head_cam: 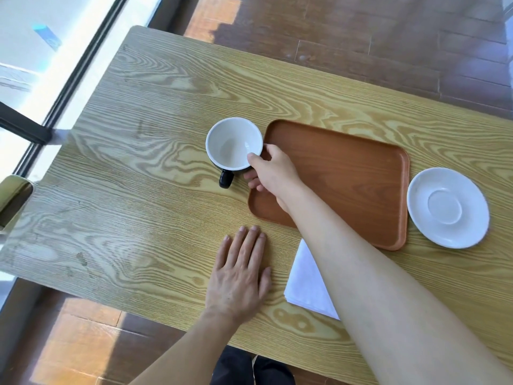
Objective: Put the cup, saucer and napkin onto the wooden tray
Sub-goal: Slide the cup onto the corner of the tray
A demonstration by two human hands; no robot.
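A cup (231,144), white inside and black outside with a black handle toward me, stands on the table just left of the brown wooden tray (355,173). My right hand (270,173) reaches across the tray's left end and grips the cup's right side, thumb on the rim. The tray holds nothing else. A white saucer (447,207) lies on the table to the right of the tray. A folded white napkin (306,284) rests near the table's front edge, partly hidden under my right forearm. My left hand (240,276) lies flat on the table, fingers spread.
The light wooden table (133,168) stands beside a window on the left. A chair part (12,198) shows at the left edge. Brown floor boards lie beyond the table's far edge.
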